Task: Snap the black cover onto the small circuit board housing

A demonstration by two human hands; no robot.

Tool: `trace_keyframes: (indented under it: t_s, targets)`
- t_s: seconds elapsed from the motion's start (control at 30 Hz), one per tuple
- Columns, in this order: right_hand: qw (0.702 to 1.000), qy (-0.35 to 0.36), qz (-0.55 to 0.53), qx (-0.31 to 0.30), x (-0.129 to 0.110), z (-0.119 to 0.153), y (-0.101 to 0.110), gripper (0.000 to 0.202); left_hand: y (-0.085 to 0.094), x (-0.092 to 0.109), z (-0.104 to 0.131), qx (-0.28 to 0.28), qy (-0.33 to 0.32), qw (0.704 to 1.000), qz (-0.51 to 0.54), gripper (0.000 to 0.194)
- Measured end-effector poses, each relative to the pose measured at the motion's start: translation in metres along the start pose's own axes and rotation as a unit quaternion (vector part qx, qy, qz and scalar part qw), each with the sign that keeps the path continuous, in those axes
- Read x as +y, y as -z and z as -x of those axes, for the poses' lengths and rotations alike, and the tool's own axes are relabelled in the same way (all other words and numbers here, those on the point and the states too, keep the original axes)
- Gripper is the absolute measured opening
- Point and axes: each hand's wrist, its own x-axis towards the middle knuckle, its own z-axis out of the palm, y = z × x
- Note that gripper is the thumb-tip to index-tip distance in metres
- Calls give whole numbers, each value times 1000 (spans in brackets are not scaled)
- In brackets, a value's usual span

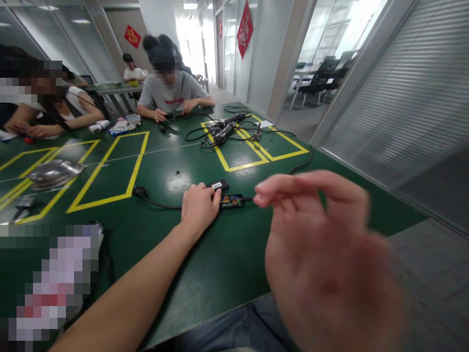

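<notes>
Centrally, on the green tabletop (139,239): opened black casing with exposed circuit board (234,201), left end covered by left hand (201,204), fingers curled, firmness of grip impossible to tell. Just beyond, labelled black piece (224,184). Nearest the viewer, blurred right hand (322,249), raised, loosely open.

Slatted blinds (406,83) hang at right; black chairs (322,76) stand on grey floor (304,120) before what look like bright windows (339,32).
</notes>
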Motion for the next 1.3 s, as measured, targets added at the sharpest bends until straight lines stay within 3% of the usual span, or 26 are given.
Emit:
trace_keyframes:
  t_s: [0.03,0.1,0.17,0.3,0.43,0.67,0.97,1.3]
  targets:
    - [999,25,5,22,16,-22,-4,20,0,0,0,1,0,1000,-10,47]
    - [986,32,147,-71,52,-58,-5,18,-1,1,-1,-1,-1,1000,-24,49]
    - [939,-4,308,-153,87,-77,1,26,-2,2,-2,-11,-5,1000,-28,50]
    - [832,-37,501,-237,128,-76,17,39,-2,4,-1,-25,9,999,-17,48]
    - [791,-16,549,-271,138,-65,20,43,0,5,1,-31,35,999,-10,46]
    - [780,17,574,-249,133,-63,12,43,3,5,2,-23,24,999,-23,46]
    - [807,0,550,-213,128,-64,11,42,4,-4,1,25,5,999,20,43]
    - [817,-30,529,-228,134,-65,14,42,-3,-11,-6,9,7,999,37,45]
